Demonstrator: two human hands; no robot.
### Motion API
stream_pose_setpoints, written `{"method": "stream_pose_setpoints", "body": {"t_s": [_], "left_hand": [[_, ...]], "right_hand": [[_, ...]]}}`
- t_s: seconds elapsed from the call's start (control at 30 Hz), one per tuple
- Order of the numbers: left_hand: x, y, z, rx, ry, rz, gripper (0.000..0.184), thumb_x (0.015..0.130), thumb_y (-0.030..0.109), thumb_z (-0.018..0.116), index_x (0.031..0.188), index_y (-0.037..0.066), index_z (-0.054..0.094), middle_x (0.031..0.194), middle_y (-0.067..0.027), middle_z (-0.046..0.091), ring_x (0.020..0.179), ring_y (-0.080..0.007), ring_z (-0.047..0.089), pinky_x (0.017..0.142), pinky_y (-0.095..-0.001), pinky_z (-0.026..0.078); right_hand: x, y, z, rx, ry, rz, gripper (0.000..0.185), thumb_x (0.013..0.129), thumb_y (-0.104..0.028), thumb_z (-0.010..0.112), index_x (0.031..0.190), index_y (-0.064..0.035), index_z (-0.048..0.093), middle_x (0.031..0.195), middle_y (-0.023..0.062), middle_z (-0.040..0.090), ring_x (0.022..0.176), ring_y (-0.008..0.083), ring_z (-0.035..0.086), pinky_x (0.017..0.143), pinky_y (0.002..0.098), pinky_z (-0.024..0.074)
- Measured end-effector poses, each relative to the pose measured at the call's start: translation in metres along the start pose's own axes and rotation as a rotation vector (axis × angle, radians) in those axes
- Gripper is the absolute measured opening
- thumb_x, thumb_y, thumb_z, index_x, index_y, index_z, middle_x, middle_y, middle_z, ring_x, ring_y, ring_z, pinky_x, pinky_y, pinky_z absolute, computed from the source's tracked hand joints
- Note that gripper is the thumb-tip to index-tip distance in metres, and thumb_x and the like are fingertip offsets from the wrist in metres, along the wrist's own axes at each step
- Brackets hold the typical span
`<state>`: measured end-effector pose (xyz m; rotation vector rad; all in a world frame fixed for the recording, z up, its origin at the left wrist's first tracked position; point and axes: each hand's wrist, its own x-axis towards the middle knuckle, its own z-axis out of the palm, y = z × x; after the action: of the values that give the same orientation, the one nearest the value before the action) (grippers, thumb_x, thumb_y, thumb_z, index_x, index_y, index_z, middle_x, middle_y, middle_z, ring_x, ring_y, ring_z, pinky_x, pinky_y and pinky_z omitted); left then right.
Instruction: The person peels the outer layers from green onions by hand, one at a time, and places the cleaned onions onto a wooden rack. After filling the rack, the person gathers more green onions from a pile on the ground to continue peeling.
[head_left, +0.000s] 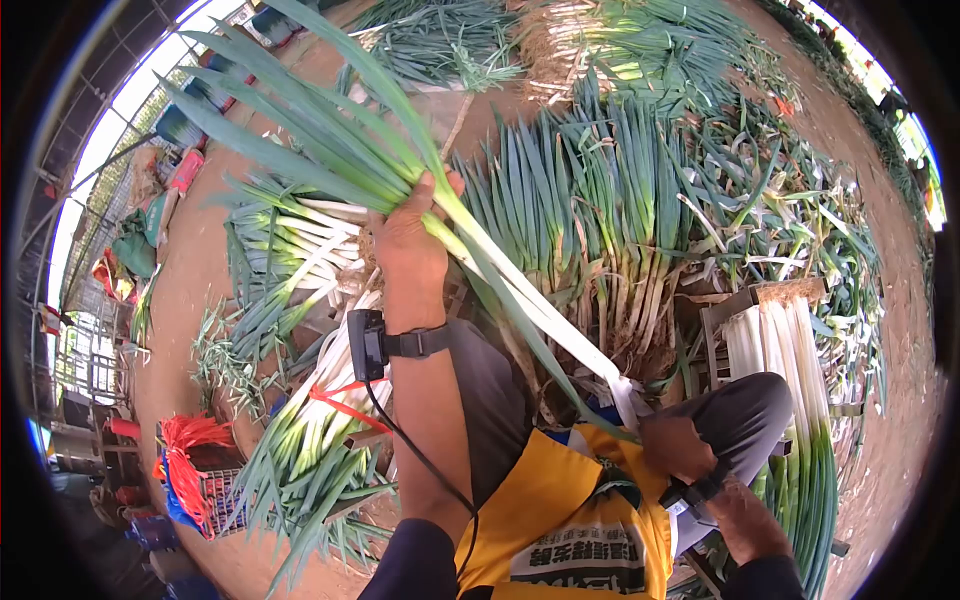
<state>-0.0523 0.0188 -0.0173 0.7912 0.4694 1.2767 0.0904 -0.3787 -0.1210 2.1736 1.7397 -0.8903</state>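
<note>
The left hand is clamped around a leek, perhaps two, where white turns green; it slants above the lap, leaves to the upper left, lower end towards the right hand. That hand is curled into a fist, a pale peel running to it; whether the hidden fingertips pinch it, I cannot tell. This looks like stripping outer layers, which calls for a steady left grip and a clean pull.

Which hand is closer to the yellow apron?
The right. The right hand is low, just beside the apron; the left hand is farther out in front, gripping leek stalks.
</note>
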Motion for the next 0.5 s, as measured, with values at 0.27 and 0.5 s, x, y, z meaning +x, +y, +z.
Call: {"method": "stream_pose_setpoints", "body": {"t_s": [0.27,0.5], "left_hand": [[0.009,0.008,-0.007,0.063,0.104,0.23,0.036,0.088,0.0,0.069,0.12,-0.005,0.053,0.106,-0.0189,0.064,0.093,-0.0301,0.066,0.084,-0.0437,0.057],[0.006,0.006,-0.004,-0.035,0.041,0.247,0.044,0.086,0.0,0.072,0.125,0.001,0.052,0.11,-0.0169,0.063,0.1,-0.0298,0.063,0.094,-0.0448,0.054]], "right_hand": [[0.015,0.024,0.06,-0.299,-0.225,-0.189,0.019,0.077,-0.024,0.061,0.078,-0.0114,0.076,0.076,0.011,0.071,0.073,0.0311,0.07,0.061,0.0466,0.0515],[0.039,0.191,-0.111,0.054,0.69,-0.014,0.025,0.084,-0.021,0.062,0.105,-0.0059,0.06,0.093,0.0158,0.067,0.086,0.0346,0.067,0.076,0.0443,0.0521]]}}
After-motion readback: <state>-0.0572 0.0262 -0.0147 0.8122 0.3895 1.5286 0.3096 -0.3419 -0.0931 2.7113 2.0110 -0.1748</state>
